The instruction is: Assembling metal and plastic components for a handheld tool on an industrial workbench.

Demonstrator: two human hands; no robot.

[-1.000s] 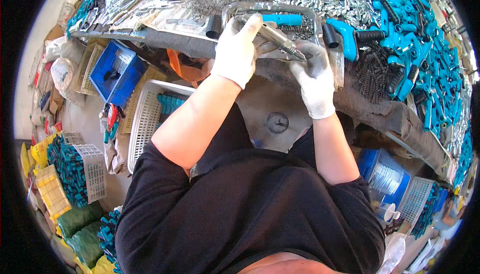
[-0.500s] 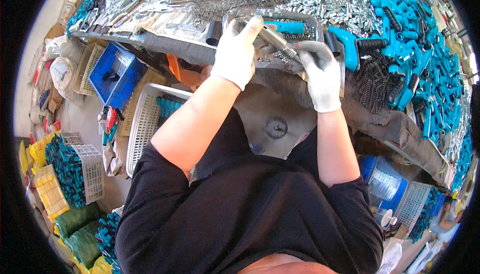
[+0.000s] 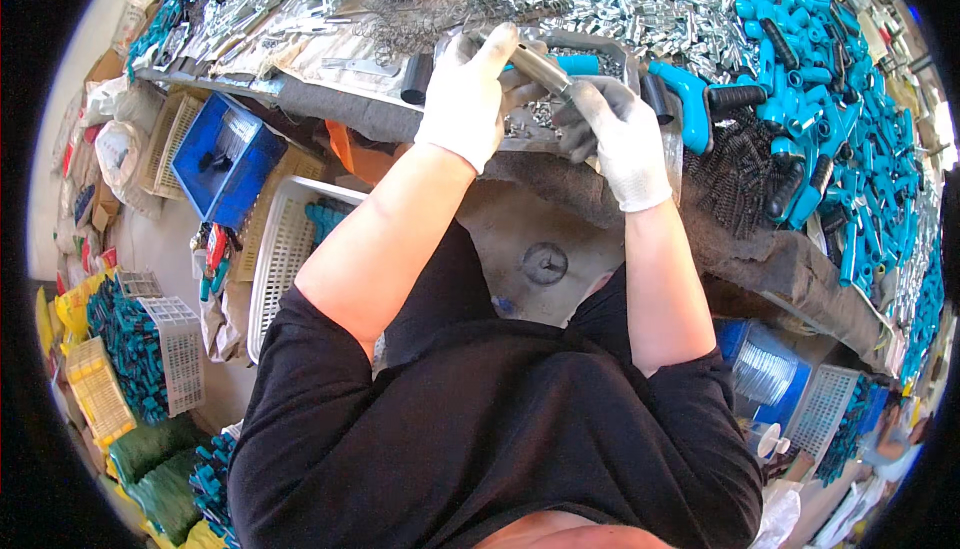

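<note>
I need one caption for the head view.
Gloved left hand and right hand hold a metal tube above the workbench.

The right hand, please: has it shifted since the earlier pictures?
Yes. The right hand has moved up along the workbench edge toward the metal tube held in the left hand.

White gloves [image 3: 470, 99], teal handles [image 3: 800, 99]

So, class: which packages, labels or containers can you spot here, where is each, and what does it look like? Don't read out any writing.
Blue bin: under the bench's left end, boxy.
White basket: beside the left forearm, slatted, holding teal parts.
White crate: far left on the floor, teal parts beside it.
Yellow packets: left edge.
No screens visible.
</note>
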